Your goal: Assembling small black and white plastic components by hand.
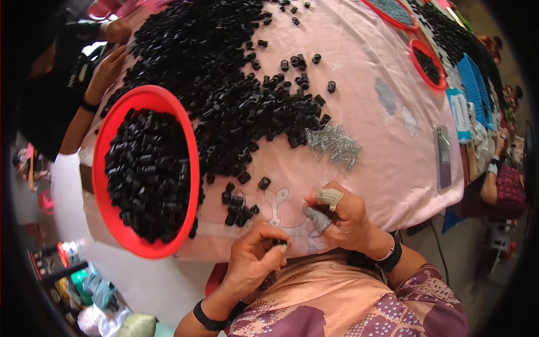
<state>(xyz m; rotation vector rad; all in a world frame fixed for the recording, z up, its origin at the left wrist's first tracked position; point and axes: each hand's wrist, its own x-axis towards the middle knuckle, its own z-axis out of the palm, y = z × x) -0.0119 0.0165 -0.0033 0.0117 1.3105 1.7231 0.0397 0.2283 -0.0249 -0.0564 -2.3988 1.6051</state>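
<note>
My left hand (255, 258) is closed in a pinch on a small black plastic cap (278, 242), just over the table's near edge. To its right, my right hand (351, 222) has thumb and forefinger drawn together, both wrapped in cloth finger covers. What lies between those fingertips, if anything, is too small to make out. Beyond the right hand lies a pile of small silvery metal pieces (337, 147), resembling springs. Several loose black caps (238, 208) sit beyond my left hand, in front of a large black heap (224, 112).
A red basin (100, 168) full of black caps stands at the left. A phone (443, 157) lies near the right edge of the pink cloth (382, 180). Another red bowl (412, 56) and a blue basket (474, 92) are farther right. A co-worker's hands (109, 64) reach in at the far left.
</note>
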